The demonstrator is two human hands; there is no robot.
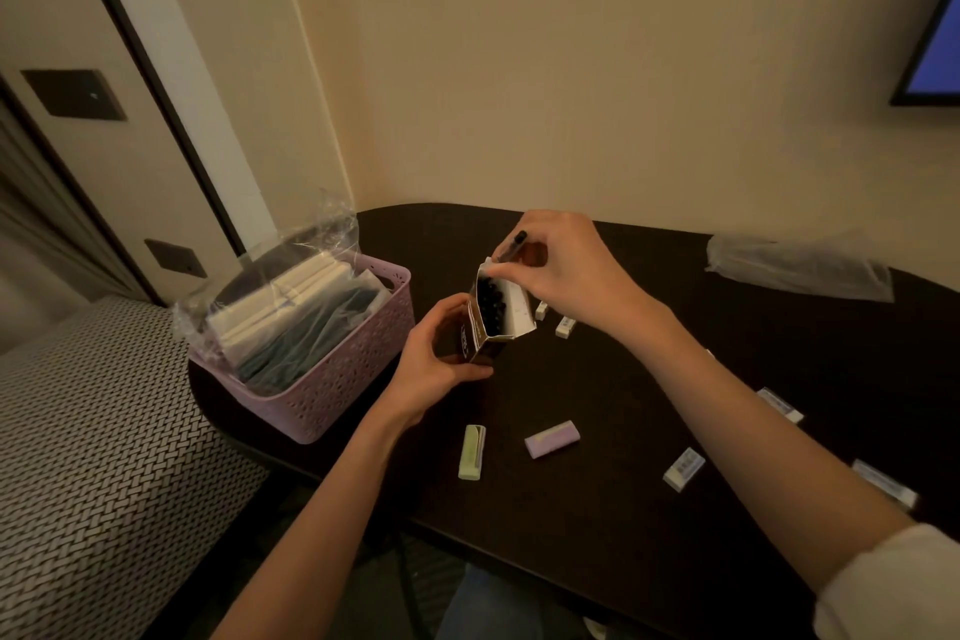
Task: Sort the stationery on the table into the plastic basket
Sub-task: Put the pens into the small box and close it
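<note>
My left hand (434, 359) grips a dark cardboard pen box (485, 327) from below, tilted, with its top flap open and black pen ends showing inside. My right hand (566, 265) pinches a black pen (511, 247) just above the box's mouth. The pink plastic basket (332, 395) stands to the left on the dark table (597, 509), holding clear plastic packs of white and dark stationery. Several erasers lie loose on the table: a green one (471, 451), a purple one (551, 438) and white ones (683, 469) further right.
A clear plastic bag (800, 265) lies at the table's back right. Two small white erasers (565, 326) sit behind the box. A woven-pattern seat (93, 431) is left of the table, and a screen (935, 42) hangs on the wall at the right.
</note>
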